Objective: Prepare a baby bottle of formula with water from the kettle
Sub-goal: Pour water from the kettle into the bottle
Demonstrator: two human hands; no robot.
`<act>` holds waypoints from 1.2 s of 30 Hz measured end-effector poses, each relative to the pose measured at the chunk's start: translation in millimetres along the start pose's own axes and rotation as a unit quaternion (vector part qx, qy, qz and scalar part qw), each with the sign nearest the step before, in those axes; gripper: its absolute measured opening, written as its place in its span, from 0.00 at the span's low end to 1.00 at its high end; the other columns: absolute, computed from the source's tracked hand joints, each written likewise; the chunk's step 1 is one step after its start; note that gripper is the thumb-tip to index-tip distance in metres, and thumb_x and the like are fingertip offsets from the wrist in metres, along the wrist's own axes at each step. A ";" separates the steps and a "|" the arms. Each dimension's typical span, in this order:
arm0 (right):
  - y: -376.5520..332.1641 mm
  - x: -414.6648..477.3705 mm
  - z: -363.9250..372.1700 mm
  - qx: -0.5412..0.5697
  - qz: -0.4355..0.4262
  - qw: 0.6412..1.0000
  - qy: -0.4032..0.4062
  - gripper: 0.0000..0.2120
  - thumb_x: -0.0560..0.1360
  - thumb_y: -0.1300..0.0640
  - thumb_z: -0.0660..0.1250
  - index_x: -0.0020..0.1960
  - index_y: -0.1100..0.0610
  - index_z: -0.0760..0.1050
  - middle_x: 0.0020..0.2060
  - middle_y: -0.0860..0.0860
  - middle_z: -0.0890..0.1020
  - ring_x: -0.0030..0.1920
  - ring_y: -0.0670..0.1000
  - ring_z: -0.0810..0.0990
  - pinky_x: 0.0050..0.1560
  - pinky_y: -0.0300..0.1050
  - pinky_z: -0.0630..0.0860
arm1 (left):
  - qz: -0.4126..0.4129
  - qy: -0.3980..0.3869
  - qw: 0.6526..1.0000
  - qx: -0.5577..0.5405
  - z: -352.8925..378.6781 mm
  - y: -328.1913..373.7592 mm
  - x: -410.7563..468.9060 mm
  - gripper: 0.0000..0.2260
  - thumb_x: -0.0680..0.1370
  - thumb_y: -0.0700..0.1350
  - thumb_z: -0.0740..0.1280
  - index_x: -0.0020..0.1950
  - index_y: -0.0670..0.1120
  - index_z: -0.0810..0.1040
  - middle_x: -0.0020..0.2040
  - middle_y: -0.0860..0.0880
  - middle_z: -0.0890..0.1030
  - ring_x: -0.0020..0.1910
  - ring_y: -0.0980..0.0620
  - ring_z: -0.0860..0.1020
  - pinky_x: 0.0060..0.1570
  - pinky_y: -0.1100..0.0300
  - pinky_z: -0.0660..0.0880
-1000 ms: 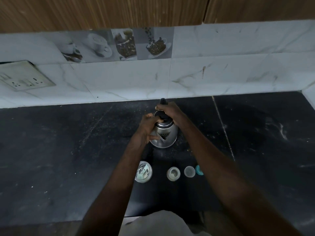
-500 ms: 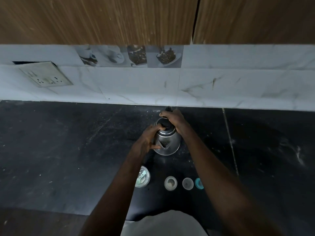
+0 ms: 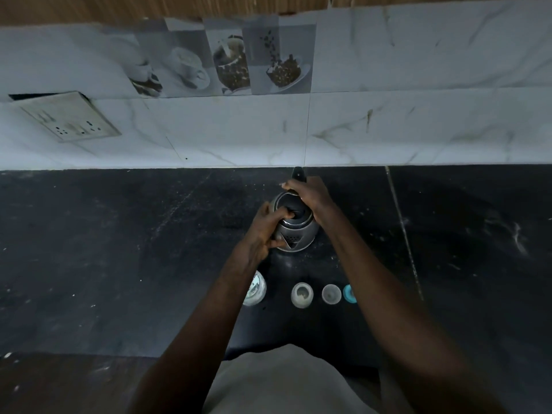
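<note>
A steel kettle with a dark lid stands on the black counter near the tiled wall. My right hand is closed around its black handle at the far side. My left hand grips the kettle's left flank, with fingers on the lid. Nearer to me stands a row: a round formula tin half hidden by my left forearm, an open baby bottle seen from above, a clear cap, and a teal ring partly behind my right forearm.
A white marble-tile backsplash runs behind the counter, with a socket plate at the left and wooden cabinets above. The counter's front edge lies close to my body. Crumbs dot the dark surface.
Both hands stay on the kettle in the same grip. The head camera has shifted, so the counter and wall sit differently in the frame.
</note>
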State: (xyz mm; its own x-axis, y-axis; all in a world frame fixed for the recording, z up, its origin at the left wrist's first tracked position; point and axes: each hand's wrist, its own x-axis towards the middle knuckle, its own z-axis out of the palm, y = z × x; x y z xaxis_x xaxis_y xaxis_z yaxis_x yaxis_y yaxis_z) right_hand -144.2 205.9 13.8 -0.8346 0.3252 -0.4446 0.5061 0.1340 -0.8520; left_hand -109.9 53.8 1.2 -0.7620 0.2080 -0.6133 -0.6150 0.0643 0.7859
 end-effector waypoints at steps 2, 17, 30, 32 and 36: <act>5.0 -7.7 -1.3 0.000 -0.008 1.000 0.007 0.15 0.68 0.46 0.77 0.45 0.57 0.86 0.39 0.52 0.89 0.43 0.53 0.89 0.46 0.51 0.84 | 0.015 -0.010 0.999 -0.027 0.5 -8.9 -6.7 0.25 0.63 0.50 0.77 0.59 0.55 0.78 0.54 0.48 0.87 0.53 0.47 0.86 0.46 0.42 0.85; 24.0 -54.2 -5.1 -0.010 -0.075 0.997 0.021 0.10 0.72 0.49 0.78 0.50 0.53 0.86 0.43 0.50 0.89 0.46 0.51 0.88 0.50 0.49 0.83 | 0.078 -0.041 0.993 -0.081 0.8 -54.4 -38.4 0.36 0.69 0.42 0.79 0.74 0.55 0.69 0.63 0.46 0.84 0.57 0.44 0.86 0.53 0.39 0.84; 37.7 -70.3 -14.4 -0.019 -0.117 0.991 0.060 0.14 0.72 0.56 0.75 0.57 0.51 0.88 0.47 0.46 0.88 0.46 0.42 0.85 0.46 0.38 0.78 | 0.105 -0.049 0.990 -0.084 10.3 -63.1 -52.4 0.44 0.63 0.47 0.80 0.76 0.61 0.67 0.69 0.48 0.80 0.65 0.44 0.82 0.59 0.35 0.81; 40.0 -71.0 -13.6 -0.019 -0.119 0.991 0.059 0.14 0.72 0.56 0.75 0.57 0.51 0.87 0.47 0.45 0.88 0.47 0.43 0.86 0.47 0.38 0.79 | 0.107 -0.051 0.989 -0.089 10.2 -65.4 -52.9 0.45 0.63 0.47 0.80 0.77 0.61 0.66 0.69 0.48 0.79 0.65 0.44 0.82 0.59 0.36 0.82; 45.7 -71.3 -15.7 -0.015 -0.126 0.990 0.060 0.15 0.72 0.56 0.75 0.58 0.51 0.87 0.49 0.46 0.88 0.49 0.45 0.87 0.51 0.42 0.82 | 0.113 -0.059 0.988 -0.092 12.2 -67.6 -54.6 0.44 0.63 0.46 0.80 0.77 0.61 0.66 0.69 0.50 0.80 0.65 0.46 0.82 0.57 0.40 0.83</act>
State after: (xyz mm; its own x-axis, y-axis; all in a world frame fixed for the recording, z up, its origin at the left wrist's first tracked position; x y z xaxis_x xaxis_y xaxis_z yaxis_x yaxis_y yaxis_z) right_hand -58.1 203.5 10.9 -0.9044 0.3866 -0.1804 0.2917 0.2517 -0.9228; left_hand -24.3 50.0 -17.5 -0.8619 0.3092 -0.4018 -0.4666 -0.1738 0.8672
